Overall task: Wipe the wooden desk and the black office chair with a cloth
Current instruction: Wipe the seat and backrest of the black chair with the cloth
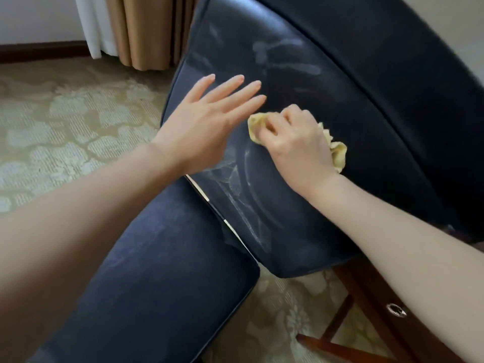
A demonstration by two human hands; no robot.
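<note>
The black leather chair (301,82) fills the middle and right of the head view, its seat streaked with pale wipe marks. My right hand (296,145) presses a crumpled yellow cloth (337,153) onto the seat, fingers closed over it. Just left of the cloth, my left hand (207,119) hovers over the seat's left part with its fingers spread and nothing in it. The wooden desk is not in view.
My leg in dark blue jeans (157,271) rests against the seat's front edge. Brown wooden chair legs (361,305) show at the lower right. Patterned beige carpet (65,127) lies on the left, with tan curtains (146,30) and a dark baseboard at the back.
</note>
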